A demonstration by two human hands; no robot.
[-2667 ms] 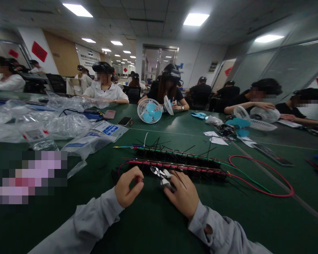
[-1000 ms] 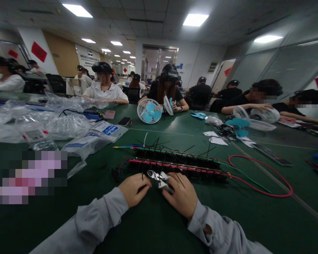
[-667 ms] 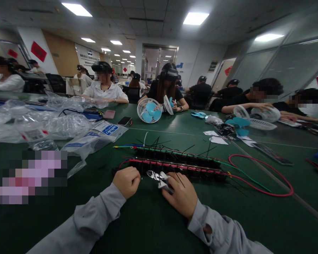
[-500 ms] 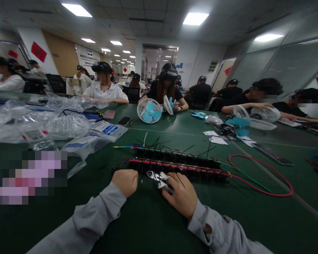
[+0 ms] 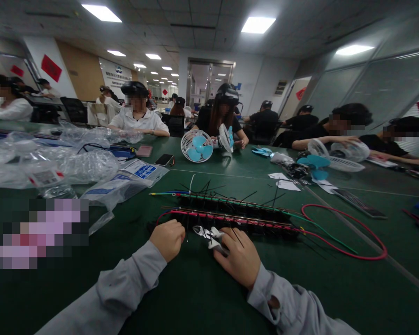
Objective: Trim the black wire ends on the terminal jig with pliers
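Observation:
My left hand (image 5: 168,238) is closed in a fist at the near left end of a long black assembly. Whatever its fingers pinch, if anything, is hidden. My right hand (image 5: 241,257) is wrapped round the handles of white-handled diagonal cutters (image 5: 214,233), whose jaws point left with a small gap from my left hand. The black assembly (image 5: 272,226) lies across the table in two rows. A red wire (image 5: 209,214) and a green wire (image 5: 230,200) run along it, and black cable tie tails (image 5: 273,197) stick up from it.
Wire loops (image 5: 379,244) spread to the right. Clear plastic bags (image 5: 91,163) and a printed bag (image 5: 125,179) lie on the left, a phone (image 5: 164,160) farther back. Across the table, co-workers sit by blue-bladed fans (image 5: 197,146). White papers (image 5: 287,184) lie at right.
My left hand has shifted slightly up and right, its fist turning a little. My right hand and the cutters stay put. Across the table, a co-worker has turned the second fan.

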